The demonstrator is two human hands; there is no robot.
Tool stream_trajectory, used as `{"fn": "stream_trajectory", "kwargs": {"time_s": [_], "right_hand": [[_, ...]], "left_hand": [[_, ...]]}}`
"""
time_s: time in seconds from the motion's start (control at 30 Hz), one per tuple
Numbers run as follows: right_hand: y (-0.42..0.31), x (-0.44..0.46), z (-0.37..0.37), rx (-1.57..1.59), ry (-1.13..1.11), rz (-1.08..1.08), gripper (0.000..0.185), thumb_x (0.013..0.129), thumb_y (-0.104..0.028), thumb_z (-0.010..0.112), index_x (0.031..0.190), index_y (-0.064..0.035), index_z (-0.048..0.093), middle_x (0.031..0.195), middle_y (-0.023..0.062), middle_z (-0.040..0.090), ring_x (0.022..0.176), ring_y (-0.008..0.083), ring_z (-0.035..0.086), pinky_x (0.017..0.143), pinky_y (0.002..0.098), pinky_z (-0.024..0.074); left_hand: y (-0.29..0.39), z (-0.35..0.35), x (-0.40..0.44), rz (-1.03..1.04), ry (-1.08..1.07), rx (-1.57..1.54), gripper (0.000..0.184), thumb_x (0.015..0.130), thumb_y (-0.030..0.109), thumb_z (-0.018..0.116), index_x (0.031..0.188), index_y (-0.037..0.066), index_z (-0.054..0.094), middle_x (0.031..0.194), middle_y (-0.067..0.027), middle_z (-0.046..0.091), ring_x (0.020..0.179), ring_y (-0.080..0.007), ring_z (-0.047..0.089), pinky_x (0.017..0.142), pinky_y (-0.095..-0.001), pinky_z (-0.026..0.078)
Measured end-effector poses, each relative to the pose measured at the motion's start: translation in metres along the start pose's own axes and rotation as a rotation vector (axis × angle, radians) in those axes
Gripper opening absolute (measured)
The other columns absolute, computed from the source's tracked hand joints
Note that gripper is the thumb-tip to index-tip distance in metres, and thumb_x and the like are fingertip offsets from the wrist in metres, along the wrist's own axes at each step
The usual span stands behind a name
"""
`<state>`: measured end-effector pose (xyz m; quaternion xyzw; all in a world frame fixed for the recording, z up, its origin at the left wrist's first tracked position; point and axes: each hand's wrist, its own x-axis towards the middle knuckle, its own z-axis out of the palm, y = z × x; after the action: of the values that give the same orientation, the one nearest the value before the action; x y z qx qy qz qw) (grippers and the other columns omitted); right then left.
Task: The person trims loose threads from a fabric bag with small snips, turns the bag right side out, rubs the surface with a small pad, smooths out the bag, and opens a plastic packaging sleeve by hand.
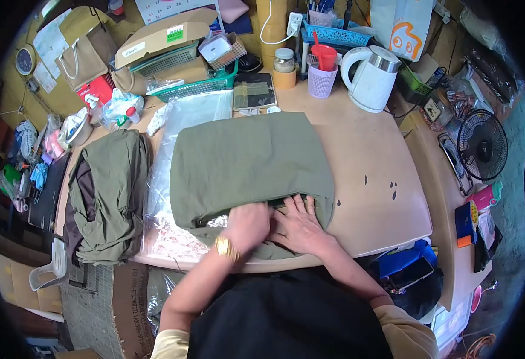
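Observation:
A folded olive-green piece of cloth [247,158], perhaps a garment or cover, lies on the table before me. Its near edge gapes open as a dark slot. My right hand [301,228] lies flat at that opening, fingers spread, their tips at the raised edge. Beside it, my left hand [249,226], with a gold watch on its wrist, is blurred at the same opening; its fingers are hidden. Clear plastic sheeting [170,236] extends under the cloth on the left. A second bundle of olive-green cloth [114,197] sits at the table's left end.
Behind the cloth stand a green basket [194,88], a jar [284,63], a lilac cup [321,81] and a white kettle [372,78]. A black fan [482,145] and a phone [455,163] are at right. Below the table's right edge is a blue container [407,258].

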<state>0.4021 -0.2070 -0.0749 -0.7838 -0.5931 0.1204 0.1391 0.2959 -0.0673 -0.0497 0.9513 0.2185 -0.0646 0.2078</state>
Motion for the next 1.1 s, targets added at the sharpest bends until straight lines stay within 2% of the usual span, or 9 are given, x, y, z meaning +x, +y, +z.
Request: {"fn": "stream_trajectory", "kwargs": {"time_s": [0.1,0.17,0.27,0.37,0.47,0.57,0.7,0.9,1.1], "right_hand": [[0.007,-0.002,-0.022,0.049,-0.090,0.016,0.065,0.087,-0.036,0.069,0.144,-0.0139,0.047,0.153,0.0283,0.025,0.146,0.0471,0.015,0.115,0.0669,0.0114],[0.025,-0.002,-0.035,0.062,-0.037,-0.080,0.060,0.087,-0.036,0.070,0.139,-0.0104,0.053,0.143,0.0265,0.043,0.137,0.0442,0.037,0.111,0.0583,0.0310],[0.074,0.007,-0.045,0.643,0.159,0.143,0.046,0.088,-0.024,0.071,0.128,-0.0044,0.060,0.121,0.0238,0.060,0.114,0.0391,0.059,0.098,0.0462,0.0474],[0.067,0.018,-0.056,0.300,0.426,0.048,0.032,0.088,-0.017,0.069,0.116,-0.0026,0.064,0.100,0.0204,0.067,0.092,0.0370,0.066,0.085,0.0424,0.0526],[0.017,0.021,-0.047,0.424,0.345,0.019,0.015,0.085,-0.017,0.071,0.091,-0.0030,0.068,0.091,0.0171,0.068,0.090,0.0372,0.066,0.078,0.0446,0.0524],[-0.026,0.013,-0.019,0.528,0.064,-0.105,0.031,0.084,-0.023,0.077,0.099,-0.0003,0.063,0.086,0.0147,0.072,0.082,0.0300,0.072,0.072,0.0392,0.0549],[-0.041,0.013,0.009,0.851,0.138,0.002,0.041,0.079,-0.019,0.081,0.102,-0.0006,0.052,0.078,0.0144,0.069,0.079,0.0318,0.070,0.071,0.0423,0.0537],[-0.040,0.009,0.037,0.970,0.308,-0.071,0.018,0.087,-0.007,0.071,0.102,0.0014,0.067,0.080,0.0120,0.068,0.070,0.0197,0.066,0.064,0.0325,0.0506],[-0.035,0.014,0.032,0.883,0.337,-0.093,0.012,0.091,-0.005,0.067,0.100,0.0023,0.069,0.080,0.0093,0.063,0.070,0.0166,0.059,0.064,0.0297,0.0469]], "left_hand": [[0.008,-0.016,-0.056,0.004,0.292,0.093,0.035,0.078,0.015,0.071,0.111,0.007,0.060,0.111,-0.0190,0.058,0.109,-0.0359,0.055,0.092,-0.0474,0.043],[-0.024,-0.019,-0.069,-0.121,0.600,0.245,0.047,0.064,0.008,0.081,0.105,0.011,0.057,0.108,-0.0123,0.049,0.104,-0.0334,0.051,0.082,-0.0421,0.042],[-0.085,-0.021,-0.092,-0.216,0.481,0.059,0.036,0.068,0.005,0.078,0.098,0.006,0.059,0.093,-0.0141,0.059,0.088,-0.0342,0.061,0.076,-0.0432,0.049],[-0.076,-0.011,-0.099,-0.102,0.450,-0.093,0.022,0.073,0.003,0.074,0.091,0.002,0.061,0.081,-0.0154,0.066,0.075,-0.0343,0.067,0.067,-0.0419,0.053],[-0.043,-0.003,-0.091,-0.062,0.486,-0.168,0.019,0.077,0.011,0.078,0.085,0.001,0.063,0.078,-0.0165,0.066,0.071,-0.0358,0.066,0.064,-0.0416,0.052],[-0.021,0.002,-0.085,-0.035,0.511,-0.199,0.021,0.080,0.016,0.078,0.083,0.001,0.064,0.073,-0.0172,0.066,0.068,-0.0364,0.065,0.061,-0.0422,0.050],[-0.016,0.006,-0.082,-0.048,0.541,-0.238,0.020,0.085,0.017,0.073,0.080,0.001,0.063,0.071,-0.0186,0.063,0.066,-0.0379,0.063,0.059,-0.0450,0.047],[-0.031,0.001,-0.085,-0.103,0.418,-0.424,0.020,0.094,0.015,0.060,0.083,-0.001,0.063,0.074,-0.0224,0.062,0.070,-0.0441,0.060,0.062,-0.0451,0.048],[-0.067,0.029,-0.089,-0.190,0.463,-0.918,0.034,0.102,0.025,0.056,0.078,0.001,0.060,0.059,-0.0003,0.052,0.058,-0.0070,0.044,0.052,-0.0284,0.038]]}}
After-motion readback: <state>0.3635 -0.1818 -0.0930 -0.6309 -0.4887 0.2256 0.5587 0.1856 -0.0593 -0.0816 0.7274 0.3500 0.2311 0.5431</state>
